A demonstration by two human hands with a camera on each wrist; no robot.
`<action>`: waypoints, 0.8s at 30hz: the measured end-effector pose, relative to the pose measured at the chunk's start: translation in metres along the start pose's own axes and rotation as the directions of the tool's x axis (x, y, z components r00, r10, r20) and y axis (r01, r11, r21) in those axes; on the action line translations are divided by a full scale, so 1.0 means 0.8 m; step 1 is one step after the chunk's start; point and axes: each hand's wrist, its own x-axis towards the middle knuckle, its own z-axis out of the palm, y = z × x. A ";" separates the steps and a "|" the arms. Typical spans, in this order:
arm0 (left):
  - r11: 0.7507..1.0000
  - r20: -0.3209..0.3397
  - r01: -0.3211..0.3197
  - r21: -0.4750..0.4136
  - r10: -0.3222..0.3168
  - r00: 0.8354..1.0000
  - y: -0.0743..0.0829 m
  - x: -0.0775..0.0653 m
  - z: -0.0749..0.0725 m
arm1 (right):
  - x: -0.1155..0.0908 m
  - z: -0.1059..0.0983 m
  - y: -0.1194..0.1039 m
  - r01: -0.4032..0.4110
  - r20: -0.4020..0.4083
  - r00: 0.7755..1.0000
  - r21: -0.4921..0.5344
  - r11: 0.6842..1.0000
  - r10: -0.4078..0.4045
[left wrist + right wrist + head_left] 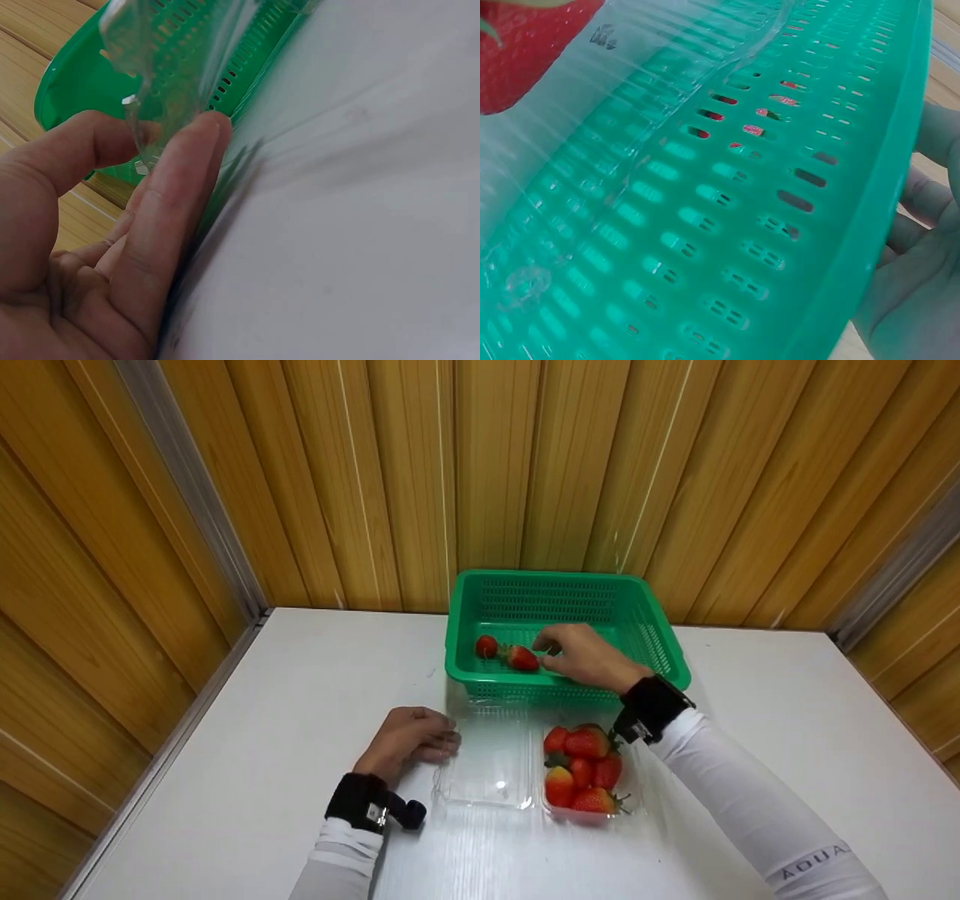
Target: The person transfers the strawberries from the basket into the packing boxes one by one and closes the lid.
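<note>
My left hand point(411, 741) holds the left edge of a clear plastic clamshell's lid point(487, 765) that lies opened out on the table. In the left wrist view, the plastic edge point(136, 112) runs between the thumb and fingers of that hand point(142, 217). The clamshell's other half point(550, 812) is filled with several strawberries point(583, 771). Inside the green basket point(555, 577), my right hand point(589, 656) reaches down with bent, parted fingers beside a strawberry point(523, 658). A second strawberry point(486, 646) lies to its left. The basket wall point(727, 225) partly hides the right hand in its wrist view.
The basket stands at the back of the white table point(322, 675), close to a wood-patterned wall point(495, 465). The clamshell sits right in front of the basket. Side walls with grey metal strips point(199, 487) border the table.
</note>
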 end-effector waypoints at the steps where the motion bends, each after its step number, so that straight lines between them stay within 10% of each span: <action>1: 1.000 -0.001 0.000 0.002 0.000 1.000 0.000 0.000 0.000 | 0.001 0.001 0.002 -0.003 0.001 1.000 -0.001 1.000 0.003; 24: 1.000 0.006 0.005 0.022 -0.005 1.000 0.002 -0.001 0.004 | 0.015 0.011 0.008 -0.019 0.006 1.000 -0.011 1.000 0.019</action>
